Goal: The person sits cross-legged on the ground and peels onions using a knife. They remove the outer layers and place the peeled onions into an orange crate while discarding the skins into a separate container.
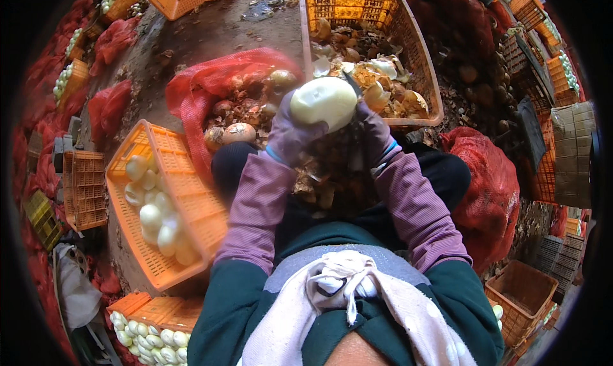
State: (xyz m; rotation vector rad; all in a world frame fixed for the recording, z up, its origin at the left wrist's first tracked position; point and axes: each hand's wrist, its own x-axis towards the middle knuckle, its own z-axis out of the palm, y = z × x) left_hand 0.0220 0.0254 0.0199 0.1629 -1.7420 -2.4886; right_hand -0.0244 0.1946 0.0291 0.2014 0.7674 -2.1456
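Note:
My left hand point(298, 132), in a thin purplish glove, holds a large peeled white onion point(323, 102) in front of me. My right hand point(376, 131), gloved too, is closed around a knife whose dark blade point(353, 85) points up beside the onion's right side. Its handle is mostly hidden. Below and left of the onion, a red mesh sack point(191, 90) lies open with unpeeled onions point(238, 133) and loose skins. Beyond my hands stands a crate of onion skins point(437, 105). At my left, a tilted orange plastic crate point(198, 208) holds peeled onions point(151, 216).
A full red mesh sack point(483, 198) lies by my right knee. Stacked peeled onions point(153, 339) are at lower left. An orange crate point(85, 188) stands farther left, another point(522, 299) at lower right. Skins and dirt litter the floor point(206, 35).

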